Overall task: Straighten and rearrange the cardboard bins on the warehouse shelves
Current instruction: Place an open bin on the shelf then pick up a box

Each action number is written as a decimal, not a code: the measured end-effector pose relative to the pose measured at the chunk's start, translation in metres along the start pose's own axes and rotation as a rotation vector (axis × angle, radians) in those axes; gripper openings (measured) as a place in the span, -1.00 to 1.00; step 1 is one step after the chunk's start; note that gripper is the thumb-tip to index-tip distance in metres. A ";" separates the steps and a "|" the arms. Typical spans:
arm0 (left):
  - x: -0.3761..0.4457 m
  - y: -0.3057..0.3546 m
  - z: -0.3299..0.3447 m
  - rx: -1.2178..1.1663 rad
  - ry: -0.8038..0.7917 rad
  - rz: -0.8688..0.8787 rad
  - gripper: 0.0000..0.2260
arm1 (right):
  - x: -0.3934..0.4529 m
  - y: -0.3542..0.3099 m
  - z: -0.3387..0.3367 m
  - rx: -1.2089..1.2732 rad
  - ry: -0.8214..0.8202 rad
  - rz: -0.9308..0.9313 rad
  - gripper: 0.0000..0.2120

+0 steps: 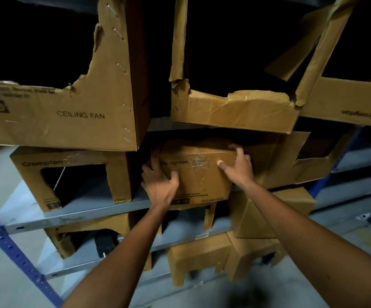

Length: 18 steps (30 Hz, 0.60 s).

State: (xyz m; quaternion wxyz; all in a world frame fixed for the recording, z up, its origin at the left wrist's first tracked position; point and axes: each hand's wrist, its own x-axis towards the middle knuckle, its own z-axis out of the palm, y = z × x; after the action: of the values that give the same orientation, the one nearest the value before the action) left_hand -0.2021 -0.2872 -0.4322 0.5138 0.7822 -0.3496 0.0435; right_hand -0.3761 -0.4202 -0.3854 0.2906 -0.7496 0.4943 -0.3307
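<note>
Both your hands gripped the middle cardboard bin (199, 174) by its side edges: your left hand (160, 183) curled round the left corner, your right hand (239, 167) clasped the right one. That bin sat on the grey metal shelf (91, 207), printed face toward you, long axis apparently running back into the rack, between a cut-out Crompton bin (68, 174) and a torn one (291, 165).
</note>
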 end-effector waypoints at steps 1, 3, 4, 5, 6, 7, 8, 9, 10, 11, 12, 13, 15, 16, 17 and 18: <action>-0.002 0.002 0.000 -0.024 0.002 -0.016 -0.29 | -0.002 0.000 -0.001 0.011 0.002 -0.004 -0.48; -0.004 0.006 0.000 -0.089 -0.002 -0.039 -0.25 | -0.007 0.000 0.000 0.058 0.004 0.023 -0.40; -0.005 0.007 -0.001 -0.118 -0.005 -0.049 -0.24 | -0.009 0.000 -0.001 0.147 -0.001 0.077 -0.34; -0.005 0.008 -0.002 -0.139 -0.012 -0.056 -0.24 | -0.012 -0.001 -0.002 0.274 -0.017 0.149 -0.29; -0.005 0.007 -0.004 -0.154 -0.024 -0.056 -0.24 | -0.015 -0.002 -0.003 0.381 -0.051 0.205 -0.30; -0.006 0.008 -0.006 -0.165 -0.040 -0.049 -0.25 | -0.018 -0.003 -0.004 0.445 -0.105 0.235 -0.35; -0.007 0.008 -0.009 -0.172 -0.052 -0.042 -0.25 | -0.022 -0.004 -0.005 0.435 -0.157 0.232 -0.42; -0.009 0.009 -0.013 -0.177 -0.054 -0.040 -0.25 | -0.025 -0.003 -0.004 0.429 -0.188 0.224 -0.47; -0.011 0.009 -0.017 -0.179 -0.049 -0.044 -0.25 | -0.030 -0.003 -0.004 0.415 -0.189 0.212 -0.48; -0.015 0.009 -0.022 -0.174 -0.045 -0.050 -0.24 | -0.035 -0.001 -0.003 0.415 -0.173 0.207 -0.47; -0.020 0.008 -0.026 -0.164 -0.048 -0.050 -0.22 | -0.042 0.000 -0.003 0.412 -0.147 0.202 -0.46; -0.027 0.008 -0.032 -0.154 -0.058 -0.037 -0.20 | -0.048 0.002 -0.004 0.415 -0.130 0.193 -0.47; -0.045 0.006 -0.043 -0.138 -0.088 0.010 -0.16 | -0.066 0.004 -0.008 0.432 -0.104 0.176 -0.50; -0.055 0.006 -0.049 -0.136 -0.099 0.034 -0.15 | -0.076 0.004 -0.010 0.441 -0.091 0.168 -0.51; -0.064 0.006 -0.054 -0.144 -0.105 0.048 -0.13 | -0.085 0.006 -0.013 0.448 -0.077 0.165 -0.52; -0.073 0.007 -0.060 -0.169 -0.103 0.054 -0.10 | -0.095 0.006 -0.017 0.448 -0.067 0.165 -0.53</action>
State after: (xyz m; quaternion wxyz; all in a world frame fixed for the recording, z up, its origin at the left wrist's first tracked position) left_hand -0.2440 -0.2018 -0.4296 0.5579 0.7277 -0.3988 -0.0126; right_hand -0.4208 -0.3357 -0.3994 0.4919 -0.6340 0.4581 -0.3825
